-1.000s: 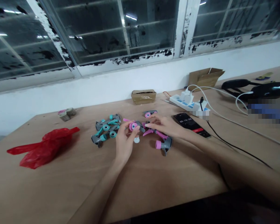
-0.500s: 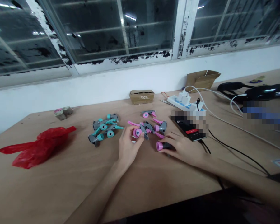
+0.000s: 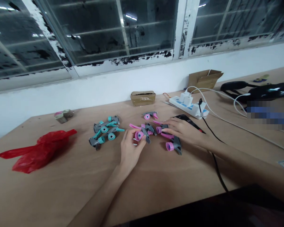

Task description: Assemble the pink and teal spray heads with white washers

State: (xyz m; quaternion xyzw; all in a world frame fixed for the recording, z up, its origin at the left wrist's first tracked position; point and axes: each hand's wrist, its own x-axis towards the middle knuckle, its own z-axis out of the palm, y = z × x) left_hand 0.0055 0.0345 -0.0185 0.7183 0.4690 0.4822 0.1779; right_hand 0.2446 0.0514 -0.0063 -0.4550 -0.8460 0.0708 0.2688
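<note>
My left hand [image 3: 131,146] pinches a pink and grey trigger spray head [image 3: 139,136] between thumb and fingers, low over the table. To its right, my right hand [image 3: 183,130] has its thumb and fingers around another pink spray head [image 3: 158,130], partly hidden by the fingers. Just below that hand, a loose pink spray head [image 3: 169,146] lies with its threaded collar facing me. One more pink spray head [image 3: 147,116] rests farther back. On the left is a cluster of teal and grey spray heads [image 3: 104,129].
A red plastic bag [image 3: 41,151] lies at the left. Small boxes [image 3: 63,116] and a taped carton [image 3: 143,98] stand near the wall. On the right are a phone [image 3: 183,118], a power strip [image 3: 188,107] with cables, and an open cardboard box [image 3: 202,81].
My right hand has let go of one pink spray head, which now lies on the table, and moved up and left to another. My left hand stays almost still.
</note>
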